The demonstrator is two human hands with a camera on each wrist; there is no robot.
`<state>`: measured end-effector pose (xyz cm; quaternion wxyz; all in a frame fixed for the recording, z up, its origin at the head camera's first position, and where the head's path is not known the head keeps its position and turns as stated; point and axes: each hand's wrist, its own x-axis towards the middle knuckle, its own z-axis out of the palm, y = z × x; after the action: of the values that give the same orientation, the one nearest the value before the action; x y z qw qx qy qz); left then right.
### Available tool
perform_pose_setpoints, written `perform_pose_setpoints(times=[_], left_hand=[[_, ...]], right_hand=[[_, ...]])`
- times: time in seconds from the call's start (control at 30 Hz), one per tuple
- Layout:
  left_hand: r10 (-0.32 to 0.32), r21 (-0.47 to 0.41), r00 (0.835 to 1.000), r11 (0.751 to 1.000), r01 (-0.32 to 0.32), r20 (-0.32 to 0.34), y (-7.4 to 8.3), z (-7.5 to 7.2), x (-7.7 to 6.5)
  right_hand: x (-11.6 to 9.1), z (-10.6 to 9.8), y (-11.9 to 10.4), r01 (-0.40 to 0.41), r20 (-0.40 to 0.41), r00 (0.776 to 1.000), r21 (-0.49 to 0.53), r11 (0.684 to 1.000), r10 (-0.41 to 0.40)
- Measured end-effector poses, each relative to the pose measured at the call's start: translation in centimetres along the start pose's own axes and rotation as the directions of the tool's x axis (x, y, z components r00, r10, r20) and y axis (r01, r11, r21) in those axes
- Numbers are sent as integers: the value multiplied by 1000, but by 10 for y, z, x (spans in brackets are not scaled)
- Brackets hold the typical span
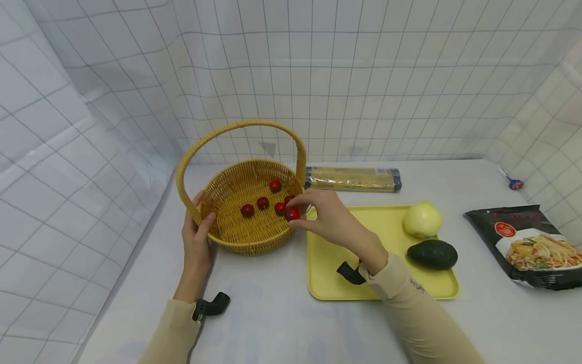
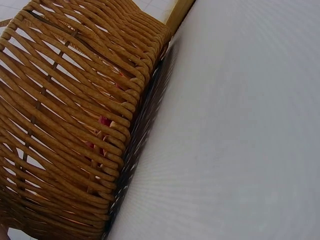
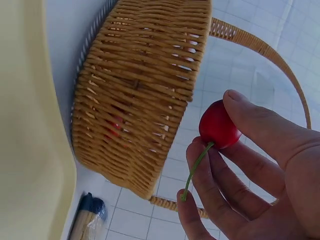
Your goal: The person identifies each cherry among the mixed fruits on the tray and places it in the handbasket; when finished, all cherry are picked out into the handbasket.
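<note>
A round wicker basket [image 1: 236, 241] with a tall arched handle stands left of centre, and several dark red cherries [image 1: 247, 210] lie on its bottom. My left hand [image 1: 198, 247] grips the basket's left rim, thumb over the edge and fingers outside. Between the thumb and fingers of my right hand [image 1: 334, 222] a red cherry [image 3: 218, 125] is pinched over the basket's right rim. Its green stem [image 3: 194, 170] shows in the right wrist view. The left wrist view is mostly filled by the basket's woven side [image 2: 65, 120].
Right of the basket lies a yellow tray [image 1: 332, 283] holding a pale yellow-green round fruit [image 1: 423, 220] and a dark green avocado [image 1: 432, 254]. Behind it is a clear-wrapped pack [image 1: 352, 179]. Farther right are a black noodle packet [image 1: 527, 245] and a lollipop [image 1: 515, 184].
</note>
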<state>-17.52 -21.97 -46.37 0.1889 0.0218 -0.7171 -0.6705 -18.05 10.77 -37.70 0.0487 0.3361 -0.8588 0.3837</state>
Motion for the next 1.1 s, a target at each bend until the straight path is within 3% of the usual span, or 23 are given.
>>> perform_pose_setpoints(times=[0.33,0.47,1.1], left_hand=[[18,0,1000,1000,-18,6,0,-3,1],[12,-12,1000,1000,-11,5,-2,-2,1],[-5,0,1000,1000,5,3,1,0,-1]], right_hand=[[5,19,3,21,-53,998,-1,1000,-21],[4,22,3,12,-37,999,13,1000,-11],[-2,3,7,84,-50,995,9,996,-83]])
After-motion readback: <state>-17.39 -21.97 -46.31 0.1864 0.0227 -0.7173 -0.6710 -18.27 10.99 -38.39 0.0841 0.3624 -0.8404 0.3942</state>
